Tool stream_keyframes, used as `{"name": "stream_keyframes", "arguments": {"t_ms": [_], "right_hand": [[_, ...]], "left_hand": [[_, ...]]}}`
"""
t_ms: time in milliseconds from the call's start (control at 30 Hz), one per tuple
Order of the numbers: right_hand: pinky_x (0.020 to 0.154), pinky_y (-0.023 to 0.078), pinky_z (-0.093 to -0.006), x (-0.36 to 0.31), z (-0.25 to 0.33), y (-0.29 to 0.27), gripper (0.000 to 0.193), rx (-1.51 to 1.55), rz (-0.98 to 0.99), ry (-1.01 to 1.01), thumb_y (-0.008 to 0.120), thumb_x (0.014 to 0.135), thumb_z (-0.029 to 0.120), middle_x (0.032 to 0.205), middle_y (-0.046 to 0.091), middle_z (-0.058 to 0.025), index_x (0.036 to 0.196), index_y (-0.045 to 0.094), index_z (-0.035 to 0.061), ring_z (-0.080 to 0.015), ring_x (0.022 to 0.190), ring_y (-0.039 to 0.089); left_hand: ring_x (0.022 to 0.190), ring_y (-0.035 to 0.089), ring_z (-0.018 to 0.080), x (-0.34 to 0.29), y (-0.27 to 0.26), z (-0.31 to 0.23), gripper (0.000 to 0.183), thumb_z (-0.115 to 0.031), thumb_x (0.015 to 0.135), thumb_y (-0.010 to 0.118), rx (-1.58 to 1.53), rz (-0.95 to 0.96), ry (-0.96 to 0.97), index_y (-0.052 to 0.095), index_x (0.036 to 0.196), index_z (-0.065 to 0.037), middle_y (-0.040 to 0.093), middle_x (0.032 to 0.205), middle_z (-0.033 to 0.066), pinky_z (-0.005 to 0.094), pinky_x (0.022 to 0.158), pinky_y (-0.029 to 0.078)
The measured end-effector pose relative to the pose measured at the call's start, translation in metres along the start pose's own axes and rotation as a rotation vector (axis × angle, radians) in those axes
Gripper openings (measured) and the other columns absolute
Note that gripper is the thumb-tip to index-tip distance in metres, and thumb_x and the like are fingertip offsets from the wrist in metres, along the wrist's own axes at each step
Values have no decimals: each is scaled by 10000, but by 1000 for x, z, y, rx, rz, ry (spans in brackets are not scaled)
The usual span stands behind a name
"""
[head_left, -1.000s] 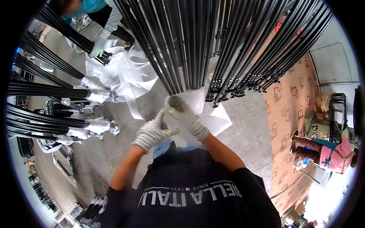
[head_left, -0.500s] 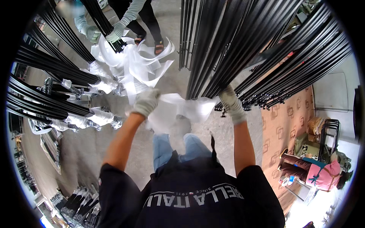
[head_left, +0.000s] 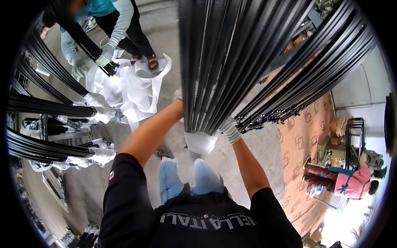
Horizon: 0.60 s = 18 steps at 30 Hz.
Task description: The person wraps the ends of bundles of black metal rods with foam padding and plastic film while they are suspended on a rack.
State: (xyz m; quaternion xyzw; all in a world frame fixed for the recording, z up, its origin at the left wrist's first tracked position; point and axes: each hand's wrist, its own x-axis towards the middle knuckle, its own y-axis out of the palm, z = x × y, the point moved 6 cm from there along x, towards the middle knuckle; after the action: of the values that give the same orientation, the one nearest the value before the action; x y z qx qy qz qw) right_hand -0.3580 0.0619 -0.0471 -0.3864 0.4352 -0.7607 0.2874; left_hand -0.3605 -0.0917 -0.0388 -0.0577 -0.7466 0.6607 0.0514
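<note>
Both gloved hands grip a bundle of black rods [head_left: 206, 74]: the left hand [head_left: 178, 96] mostly hidden, the right hand [head_left: 229, 129] beside its white plastic wrap [head_left: 200, 142].

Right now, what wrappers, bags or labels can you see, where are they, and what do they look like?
White plastic wrap: bunched over the bottom end of the black rod bundle, by the right hand.
White wrapped ends: on rod bundles lying at left.
White sheet pile: crumpled on the floor near another person's gloved hands.
No readable labels, signs or screens.
</note>
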Motion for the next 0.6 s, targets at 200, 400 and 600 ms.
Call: {"name": "stream_keyframes", "arguments": {"t_ms": [200, 400, 600], "right_hand": [[679, 402, -354, 21, 20, -54, 98, 147, 100, 204, 557, 658, 174, 666, 543, -98, 672, 573, 79, -257, 701, 505], [714, 408, -360, -11, 30, -88, 197, 0, 193, 156, 581, 663, 251, 711, 551, -92, 775, 543, 93, -262, 764, 519], [653, 456, -369, -35, 36, -91, 512, 431, 599, 480, 510, 737, 356, 787, 582, -184, 1201, 371, 191, -288, 721, 576]], "left_hand": [[962, 488, 199, -68, -51, 9, 304, -139, 836, 416, 233, 44, 94, 444, 1116, -23, 540, 1011, 98, 293, 838, 387], [502, 459, 71, -147, -151, -48, 210, -107, 712, 618, -618, -166, -378, 552, 908, -72, 497, 566, 14, 227, 488, 408], [470, 400, 58, -189, -108, -70, 436, -128, 676, 671, -880, 21, -738, 474, 1057, -51, 430, 563, 5, 221, 446, 376]]}}
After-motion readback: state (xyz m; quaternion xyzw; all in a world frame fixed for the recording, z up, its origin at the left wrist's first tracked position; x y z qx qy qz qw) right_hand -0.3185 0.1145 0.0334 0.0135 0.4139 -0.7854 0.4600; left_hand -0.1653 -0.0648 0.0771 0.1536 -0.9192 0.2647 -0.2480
